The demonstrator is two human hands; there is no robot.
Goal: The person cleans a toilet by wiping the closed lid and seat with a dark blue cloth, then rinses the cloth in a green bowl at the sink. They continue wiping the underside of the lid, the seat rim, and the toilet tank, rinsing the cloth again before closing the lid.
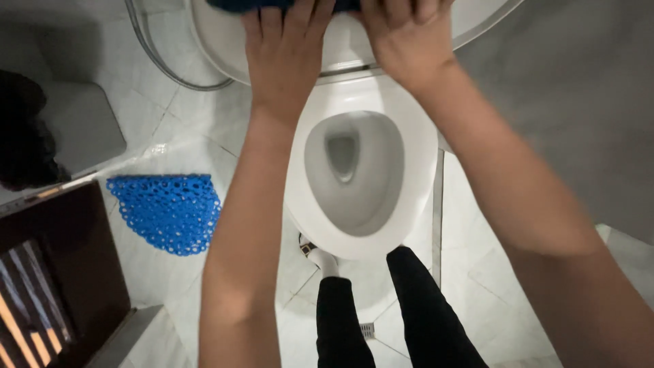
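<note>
While both bare arms reach up from the bottom of the frame, the left hand (285, 54) lies flat, palm down, with its fingers stretched and close together, on a dark blue cloth (272, 5) at the top edge of the frame. Only a thin strip of this cloth is visible (the rest is cut off by the frame edge), and it rests on the raised white plastic toilet lid (218, 41) at the top centre. The right hand (407, 37) is just beside the left one, also pressed down on the same cloth; its fingers are bent at the knuckles, and their tips go out of the frame, so I cannot tell whether they pinch the cloth or only push on it.

Below the hands, in the centre of the frame, stands the white ceramic toilet bowl (422, 157), open, with grey water at its bottom. At the lower centre the two legs in black trousers (426, 313) stand just in front of the bowl. On the pale tiled floor (490, 286), at the middle left, lies a blue perforated rubber mat (167, 211) with a rounded edge. A dark brown wooden door (75, 266) fills the lower left corner.
</note>
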